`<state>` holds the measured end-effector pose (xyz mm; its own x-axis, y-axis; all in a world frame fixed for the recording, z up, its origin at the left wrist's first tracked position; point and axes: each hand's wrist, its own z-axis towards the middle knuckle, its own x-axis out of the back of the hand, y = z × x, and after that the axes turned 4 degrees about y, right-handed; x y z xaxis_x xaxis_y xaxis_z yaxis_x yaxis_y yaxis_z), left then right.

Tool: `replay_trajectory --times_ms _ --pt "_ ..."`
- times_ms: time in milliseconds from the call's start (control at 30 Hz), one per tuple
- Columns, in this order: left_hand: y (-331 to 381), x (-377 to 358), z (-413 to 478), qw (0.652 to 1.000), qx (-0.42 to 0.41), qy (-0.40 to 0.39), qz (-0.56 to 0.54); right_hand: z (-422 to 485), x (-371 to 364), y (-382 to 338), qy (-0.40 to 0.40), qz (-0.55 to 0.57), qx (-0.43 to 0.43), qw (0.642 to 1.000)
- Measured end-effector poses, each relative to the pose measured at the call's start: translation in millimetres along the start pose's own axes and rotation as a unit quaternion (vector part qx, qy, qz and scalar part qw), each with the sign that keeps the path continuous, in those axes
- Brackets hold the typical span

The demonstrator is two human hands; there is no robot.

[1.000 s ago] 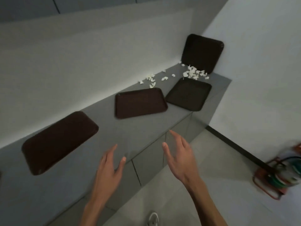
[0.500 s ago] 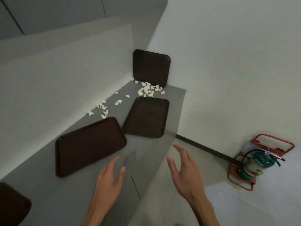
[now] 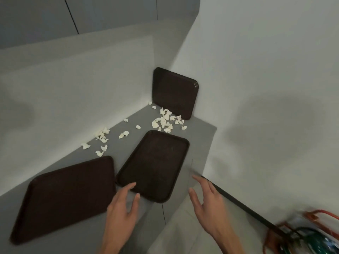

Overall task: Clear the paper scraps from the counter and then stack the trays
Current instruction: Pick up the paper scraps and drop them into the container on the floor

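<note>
Hovering at the front edge of the counter (image 3: pixel 200 138), left grip (image 3: pixel 121 213) and right grip (image 3: pixel 211 208) hold nothing. Paper scraps (image 3: pixel 166 121) sit near the back corner — a fast sweep could knock them off.

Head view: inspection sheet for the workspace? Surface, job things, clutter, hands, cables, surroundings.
Surface: grey counter, scraps toward its back corner.
Job's things: paper scraps loose on the counter; left tray and middle tray lie flat; corner tray leans upright; none stacked.
Clutter: nothing seen.
Hands: left hand and right hand open, holding nothing.
Cables: nothing seen.
Surroundings: white wall; blurred green object in a red frame, low right.
</note>
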<state>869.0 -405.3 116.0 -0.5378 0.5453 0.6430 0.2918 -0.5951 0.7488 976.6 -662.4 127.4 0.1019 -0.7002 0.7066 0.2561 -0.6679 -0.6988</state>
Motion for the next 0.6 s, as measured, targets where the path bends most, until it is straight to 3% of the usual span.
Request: replay_trajectory --times_ms 400,600 --pt "20.9 -130.4 173.4 0.997 0.052 -0.059 0.019 199.6 -24.8 65.0 -0.031 -0.002 -0.015 0.999" --pt "29.8 -187.6 258.7 0.994 0.024 -0.106 0.016 294.2 -33.6 78.6 -0.039 0.007 -0.02 0.999"
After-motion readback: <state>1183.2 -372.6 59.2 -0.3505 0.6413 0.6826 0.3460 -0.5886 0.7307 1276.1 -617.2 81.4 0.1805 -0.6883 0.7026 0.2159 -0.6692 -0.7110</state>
